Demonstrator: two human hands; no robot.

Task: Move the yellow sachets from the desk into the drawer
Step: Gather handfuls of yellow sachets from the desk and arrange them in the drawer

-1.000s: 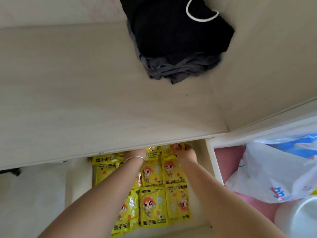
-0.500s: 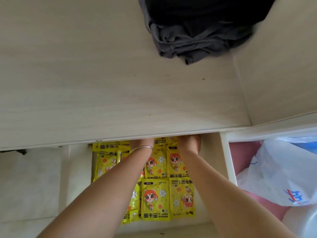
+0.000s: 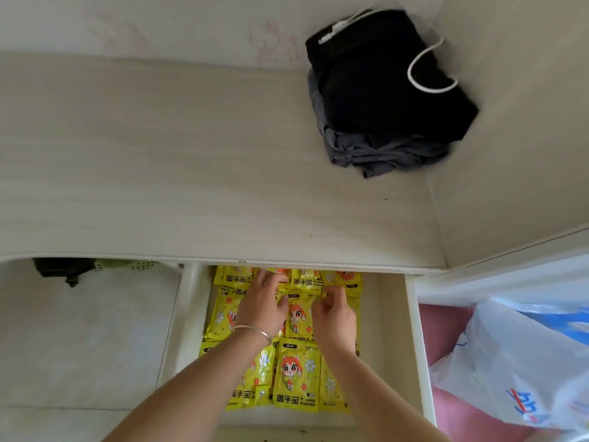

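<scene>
A pale wood-grain bench (image 3: 165, 161) fills the upper half of the frame, meeting a light back wall (image 3: 159, 23) with faint pink prints at the top and a matching side panel (image 3: 516, 129) at the upper right. Folded black and grey clothes (image 3: 382, 100) with a white cord lie in that far right corner. Below the bench edge at lower left is pale floor (image 3: 79, 339) with what may be a green perforated basket (image 3: 134, 265) and a dark object (image 3: 60, 271) in shadow; at lower right a white plastic bag (image 3: 522, 362) rests on something pink (image 3: 443, 327).
</scene>
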